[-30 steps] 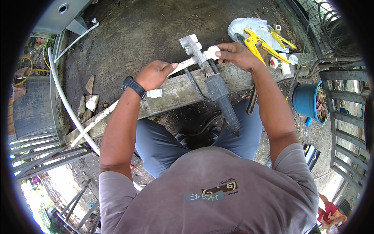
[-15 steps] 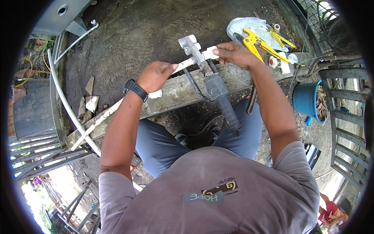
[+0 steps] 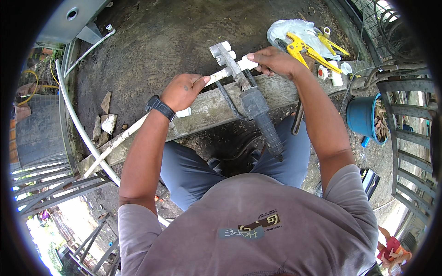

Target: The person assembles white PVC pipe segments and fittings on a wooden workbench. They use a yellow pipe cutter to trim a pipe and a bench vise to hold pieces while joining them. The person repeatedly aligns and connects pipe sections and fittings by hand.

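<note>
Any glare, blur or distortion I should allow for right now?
Head view: bright background at lower left washes out; head view: slatted metal frame at right bows with the fisheye; head view: central ground sits in deep shadow, while the white pipe reads clearly.

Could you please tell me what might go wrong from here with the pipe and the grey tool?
The right hand holds the white fitting close to the metal head of the grey tool; if that is hot, a slip could cause a burn.
The tool's handle juts past the wooden bench toward a leg, so uneven pushing might tip it.
The left hand alone holds the long white pipe, which might skew.
</note>
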The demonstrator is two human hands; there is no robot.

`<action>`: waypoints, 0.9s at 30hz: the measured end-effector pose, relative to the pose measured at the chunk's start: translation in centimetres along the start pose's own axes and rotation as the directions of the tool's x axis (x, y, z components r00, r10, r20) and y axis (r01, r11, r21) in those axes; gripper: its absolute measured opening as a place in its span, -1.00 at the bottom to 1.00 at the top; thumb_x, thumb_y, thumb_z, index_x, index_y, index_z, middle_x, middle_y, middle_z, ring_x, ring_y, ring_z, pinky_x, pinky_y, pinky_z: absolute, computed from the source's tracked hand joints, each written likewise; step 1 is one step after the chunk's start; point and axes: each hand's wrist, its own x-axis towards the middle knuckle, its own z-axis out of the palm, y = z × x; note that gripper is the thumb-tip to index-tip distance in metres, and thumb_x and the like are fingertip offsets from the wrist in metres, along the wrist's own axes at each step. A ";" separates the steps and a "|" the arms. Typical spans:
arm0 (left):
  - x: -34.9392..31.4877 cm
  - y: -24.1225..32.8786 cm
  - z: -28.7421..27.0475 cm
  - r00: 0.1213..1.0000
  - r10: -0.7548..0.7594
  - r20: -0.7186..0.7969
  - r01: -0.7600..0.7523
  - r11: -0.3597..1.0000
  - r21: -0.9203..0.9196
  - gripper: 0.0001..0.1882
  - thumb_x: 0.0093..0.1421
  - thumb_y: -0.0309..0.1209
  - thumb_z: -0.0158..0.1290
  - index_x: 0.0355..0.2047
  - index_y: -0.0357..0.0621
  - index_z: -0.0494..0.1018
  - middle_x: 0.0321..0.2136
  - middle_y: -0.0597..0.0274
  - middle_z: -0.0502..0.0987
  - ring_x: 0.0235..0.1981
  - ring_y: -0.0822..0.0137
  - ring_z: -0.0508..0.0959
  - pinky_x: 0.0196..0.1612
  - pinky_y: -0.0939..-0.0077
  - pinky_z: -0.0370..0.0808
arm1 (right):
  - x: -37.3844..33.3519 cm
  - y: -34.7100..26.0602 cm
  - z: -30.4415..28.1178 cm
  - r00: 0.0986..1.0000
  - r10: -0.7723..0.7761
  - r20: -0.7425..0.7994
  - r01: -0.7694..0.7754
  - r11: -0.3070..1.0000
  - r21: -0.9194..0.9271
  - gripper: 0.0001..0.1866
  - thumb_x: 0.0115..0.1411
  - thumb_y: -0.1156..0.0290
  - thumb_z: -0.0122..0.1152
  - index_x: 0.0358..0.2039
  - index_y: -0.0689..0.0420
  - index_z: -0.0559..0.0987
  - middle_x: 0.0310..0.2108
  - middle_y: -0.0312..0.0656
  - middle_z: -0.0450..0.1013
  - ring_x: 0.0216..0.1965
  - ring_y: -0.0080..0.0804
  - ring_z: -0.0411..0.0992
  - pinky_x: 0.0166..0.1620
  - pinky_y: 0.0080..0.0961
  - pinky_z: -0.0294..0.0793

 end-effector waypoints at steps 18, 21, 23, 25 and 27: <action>-0.2 1.3 -0.8 0.999 -0.031 0.031 0.029 0.998 0.058 -0.46 0.50 -0.01 -0.06 -0.18 -0.30 0.63 -0.31 -0.26 0.62 -0.22 -0.29 0.59 -0.12 -0.01 0.49 | -2.1 -0.4 0.0 0.990 -0.141 -0.003 0.141 0.989 0.033 -0.48 0.31 0.04 0.39 0.06 0.22 0.59 -0.23 -0.21 0.62 -0.29 -0.52 0.53 -0.29 -0.50 0.47; -0.1 1.1 -0.6 0.999 -0.031 0.030 0.029 0.997 0.068 -0.46 0.50 -0.01 -0.06 -0.17 -0.30 0.63 -0.30 -0.27 0.63 -0.22 -0.29 0.59 -0.12 -0.01 0.49 | -1.8 0.9 0.2 0.967 -0.255 0.023 0.248 0.955 0.163 -0.43 0.30 0.27 0.42 0.25 0.19 0.51 -0.04 -0.19 0.64 -0.13 -0.51 0.57 -0.21 -0.49 0.52; -0.1 0.8 -0.5 0.999 -0.031 0.034 0.029 0.997 0.076 -0.46 0.50 -0.01 -0.06 -0.17 -0.31 0.63 -0.30 -0.28 0.63 -0.22 -0.30 0.59 -0.12 -0.01 0.50 | -1.3 1.2 0.1 0.967 -0.254 0.023 0.246 0.953 0.179 -0.42 0.30 0.35 0.42 0.30 0.18 0.49 0.01 -0.18 0.64 -0.09 -0.52 0.57 -0.19 -0.49 0.53; -0.2 0.9 -0.4 1.000 -0.025 0.013 0.024 0.998 0.051 -0.46 0.50 -0.01 -0.06 -0.17 -0.32 0.63 -0.31 -0.29 0.62 -0.23 -0.31 0.59 -0.13 -0.01 0.50 | -1.2 0.9 0.2 0.968 -0.250 0.013 0.245 0.957 0.156 -0.46 0.31 0.38 0.41 0.27 0.18 0.51 0.00 -0.19 0.65 -0.10 -0.51 0.58 -0.20 -0.49 0.53; -0.3 0.9 -0.3 1.000 -0.016 -0.002 0.016 0.999 0.042 -0.46 0.50 -0.02 -0.05 -0.16 -0.33 0.63 -0.32 -0.30 0.62 -0.24 -0.31 0.60 -0.14 -0.01 0.51 | -1.0 0.7 0.1 0.973 -0.229 0.018 0.224 0.962 0.158 -0.48 0.31 0.35 0.41 0.25 0.19 0.53 -0.04 -0.21 0.65 -0.14 -0.52 0.58 -0.21 -0.49 0.54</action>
